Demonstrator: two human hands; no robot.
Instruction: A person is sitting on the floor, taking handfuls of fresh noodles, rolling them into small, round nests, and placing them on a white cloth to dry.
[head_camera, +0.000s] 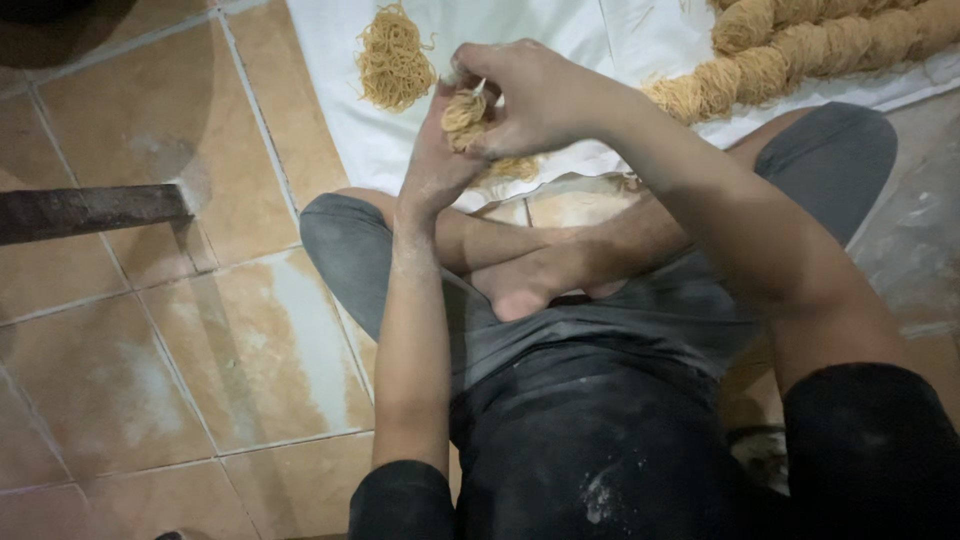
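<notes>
Above the white cloth (350, 130) on the tiled floor (150, 330), left hand (435, 165) and right hand (535, 95), each grip closed around one small noodle bundle (463, 115), loose noodle nest (393, 60) nearby

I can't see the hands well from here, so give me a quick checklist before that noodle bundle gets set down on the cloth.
1. Bundle held: ok. The left hand and right hand both grip the noodle bundle.
2. Bundle fully wound: cannot tell, the fingers cover it.
3. White cloth has bare space: ok, beside the finished noodle nest.
4. Row of coiled noodles out of the way: ok, at far right.
5. Loose strands under the hands: not ok, a small clump lies there.
</notes>
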